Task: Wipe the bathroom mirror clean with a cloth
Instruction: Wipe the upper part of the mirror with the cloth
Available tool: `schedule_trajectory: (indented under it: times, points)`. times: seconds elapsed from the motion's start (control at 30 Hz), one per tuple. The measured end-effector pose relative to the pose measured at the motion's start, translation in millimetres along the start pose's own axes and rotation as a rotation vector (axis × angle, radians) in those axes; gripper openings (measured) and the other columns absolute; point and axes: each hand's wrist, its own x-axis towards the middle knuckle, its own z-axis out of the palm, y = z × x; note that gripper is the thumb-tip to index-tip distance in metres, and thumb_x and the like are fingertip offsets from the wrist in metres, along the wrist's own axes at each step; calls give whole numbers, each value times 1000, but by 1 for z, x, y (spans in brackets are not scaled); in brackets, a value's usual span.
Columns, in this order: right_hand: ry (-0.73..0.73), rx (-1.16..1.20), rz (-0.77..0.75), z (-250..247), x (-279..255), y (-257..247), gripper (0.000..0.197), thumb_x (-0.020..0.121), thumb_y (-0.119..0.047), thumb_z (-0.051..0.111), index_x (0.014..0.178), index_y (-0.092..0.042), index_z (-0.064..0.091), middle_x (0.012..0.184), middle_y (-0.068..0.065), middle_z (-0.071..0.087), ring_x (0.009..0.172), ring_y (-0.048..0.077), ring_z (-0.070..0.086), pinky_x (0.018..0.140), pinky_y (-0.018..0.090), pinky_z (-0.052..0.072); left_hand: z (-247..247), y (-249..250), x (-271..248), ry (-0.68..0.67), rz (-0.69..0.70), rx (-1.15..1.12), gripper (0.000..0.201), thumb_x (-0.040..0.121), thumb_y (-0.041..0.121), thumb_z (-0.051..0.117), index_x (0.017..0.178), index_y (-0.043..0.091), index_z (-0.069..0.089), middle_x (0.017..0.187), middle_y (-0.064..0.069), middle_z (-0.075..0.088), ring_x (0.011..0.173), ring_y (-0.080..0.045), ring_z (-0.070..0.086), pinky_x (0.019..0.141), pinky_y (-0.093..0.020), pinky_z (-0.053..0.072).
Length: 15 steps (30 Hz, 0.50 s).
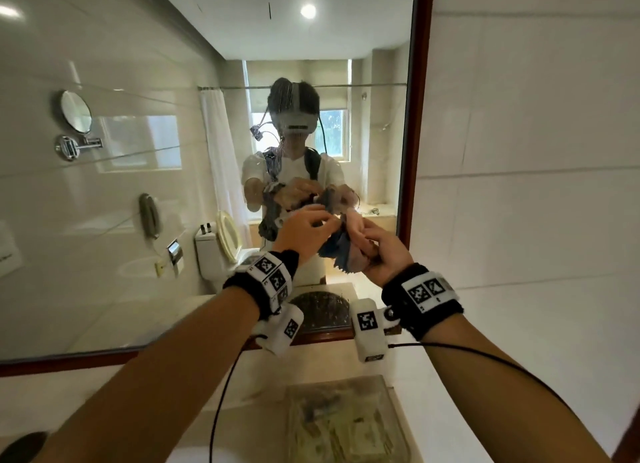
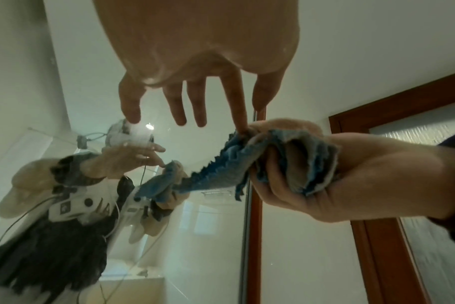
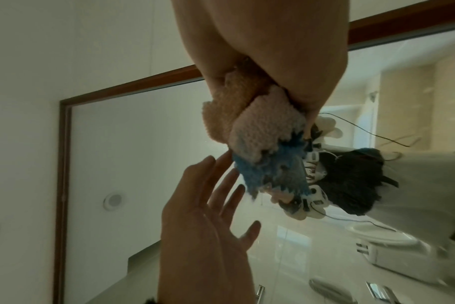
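Bunching a blue and pink microfibre cloth (image 1: 341, 244), the right hand (image 1: 382, 254) was seen with its fingers curled tightly round the crumpled fabric, which was held in the air just in front of the bathroom mirror (image 1: 138, 220), near its right edge. The left hand (image 1: 304, 232) was kept beside it with fingers straight and spread; in the left wrist view one fingertip (image 2: 240, 125) was shown touching the top fold of the cloth, and nothing was gripped by that hand. The cloth's zigzag-cut blue edge (image 2: 216, 174) was left hanging free toward the glass.

The glass was bounded on the right by a reddish-brown wooden frame (image 1: 417, 116), beyond which a pale tiled wall (image 1: 536, 150) was seen. Part of the lower mirror was blocked from the head camera by both forearms, by the black wristbands (image 1: 420, 296) with their printed markers, and by the white wrist cameras (image 1: 369, 331). A black cable (image 1: 221, 393) was draped from the left wrist across a stone counter (image 1: 311, 362). Reflected in the glass were a toilet (image 1: 214, 251), a white shower curtain (image 1: 216, 143), a round magnifying mirror (image 1: 76, 110), a wall telephone (image 1: 149, 214) and a window (image 1: 334, 131).
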Motion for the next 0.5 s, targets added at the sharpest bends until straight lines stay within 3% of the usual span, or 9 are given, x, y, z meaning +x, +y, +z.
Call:
schedule_trajectory:
  times: [0.13,0.2,0.33,0.4,0.5]
  points:
    - [185,-166,-161,19,10,-25,39,87,6,53,114,-19,65,112,16,66,92,24,64,60,27,52,-24,-6,37,145,55,264,47,75,62,53,116,41,62,145,6,41,134,-21,35,107,-55,34]
    - [222,-271,-252,31,17,-34,42,82,8,57,106,-26,63,114,18,65,95,28,65,57,25,52,-35,0,50,176,21,427,56,73,63,53,127,44,52,153,8,24,142,-25,17,109,-63,23]
    - [265,-458,-387,49,26,-49,44,81,6,60,109,-27,58,115,14,66,99,27,66,75,34,56,-49,11,71,151,-82,628,77,80,59,62,146,46,23,160,2,-17,146,-30,-16,111,-67,5]
    - [293,-520,-452,55,30,-57,44,81,4,60,110,-28,58,111,8,67,99,25,67,85,41,58,-55,11,81,163,-71,708,84,81,60,60,148,46,12,158,-3,-26,144,-33,-21,109,-69,6]
    - [328,-661,-553,65,33,-69,45,79,5,59,108,-30,59,98,-7,64,94,19,66,83,44,59,-57,7,95,189,-50,830,95,80,61,61,148,45,-4,156,-8,-29,144,-38,-19,105,-73,11]
